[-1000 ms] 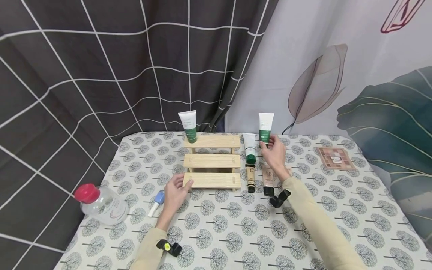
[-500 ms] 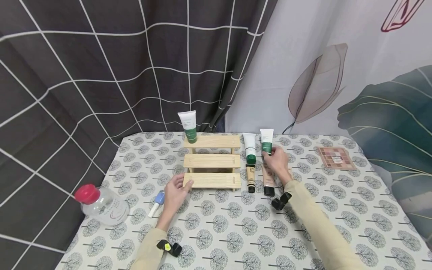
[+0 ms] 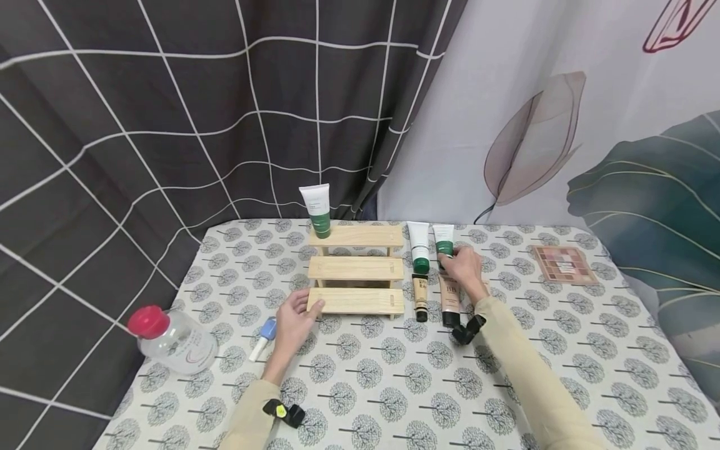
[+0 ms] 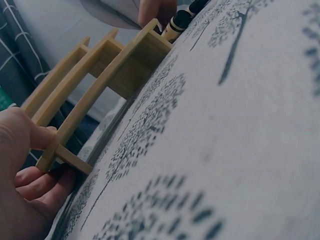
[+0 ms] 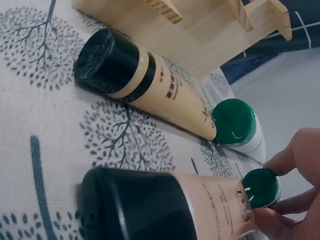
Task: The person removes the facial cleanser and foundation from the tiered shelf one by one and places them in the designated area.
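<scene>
My left hand (image 3: 294, 322) grips the left end of the lowest step of a three-step wooden stand (image 3: 355, 269); the left wrist view shows the thumb above and fingers beneath that end. My right hand (image 3: 465, 270) pinches a white-and-green squeeze tube (image 3: 444, 232) near its green cap (image 5: 261, 188). This tube lies low at the table's back, beside a second white-and-green tube (image 3: 419, 244). Nearer to me lie a slim beige tube (image 3: 420, 295) with a black cap and a pink-beige BB cream tube (image 3: 450, 299), close below my right hand. Another white-and-green tube (image 3: 317, 209) stands cap-down on the top step's left end.
At the left lies a clear bottle (image 3: 182, 344) with a red cap. A small blue-and-white bottle (image 3: 264, 337) lies by my left wrist. A checkered pink-brown palette (image 3: 565, 265) lies at the right. Curtains (image 3: 185, 112) hang behind the patterned tablecloth (image 3: 360, 400).
My right hand has lowered the white-and-green tube from raised upright to lying flat at the back of the table. My left hand stays on the stand.
</scene>
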A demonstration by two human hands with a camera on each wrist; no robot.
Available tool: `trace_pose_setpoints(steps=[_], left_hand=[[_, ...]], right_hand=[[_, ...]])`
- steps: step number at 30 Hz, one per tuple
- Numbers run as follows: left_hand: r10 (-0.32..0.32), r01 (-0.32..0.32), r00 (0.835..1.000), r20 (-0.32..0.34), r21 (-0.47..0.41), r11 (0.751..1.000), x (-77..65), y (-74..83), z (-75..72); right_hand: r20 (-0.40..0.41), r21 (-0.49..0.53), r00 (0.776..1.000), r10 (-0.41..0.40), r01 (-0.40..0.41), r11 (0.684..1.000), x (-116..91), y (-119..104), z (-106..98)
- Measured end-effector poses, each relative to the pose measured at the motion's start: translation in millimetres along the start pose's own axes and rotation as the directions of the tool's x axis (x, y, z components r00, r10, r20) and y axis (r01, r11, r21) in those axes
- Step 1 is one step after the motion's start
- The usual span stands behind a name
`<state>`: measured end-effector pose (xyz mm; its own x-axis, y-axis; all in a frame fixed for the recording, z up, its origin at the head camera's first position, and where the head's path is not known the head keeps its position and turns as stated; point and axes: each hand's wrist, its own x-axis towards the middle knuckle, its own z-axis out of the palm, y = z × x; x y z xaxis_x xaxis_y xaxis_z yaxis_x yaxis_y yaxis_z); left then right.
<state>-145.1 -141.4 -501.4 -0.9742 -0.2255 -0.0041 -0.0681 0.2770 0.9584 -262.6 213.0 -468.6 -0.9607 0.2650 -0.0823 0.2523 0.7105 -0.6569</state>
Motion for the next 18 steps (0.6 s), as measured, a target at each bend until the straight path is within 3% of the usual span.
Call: trace_pose_setpoints(steps=[10,18], left_hand=[[-0.002,0.002,1.0,0.006,-0.003,1.0,0.7,-1.5,0.2],[0.0,0.0,1.0,0.011,-0.005,1.0,0.7,-1.8,0.8]], right_hand=[[0.007,0.01,1.0,-0.02,0.02,1.0,-3,1,-3],[-0.047,0.06,0.985,-0.167,0.17,0.984,-13,-21,-24]])
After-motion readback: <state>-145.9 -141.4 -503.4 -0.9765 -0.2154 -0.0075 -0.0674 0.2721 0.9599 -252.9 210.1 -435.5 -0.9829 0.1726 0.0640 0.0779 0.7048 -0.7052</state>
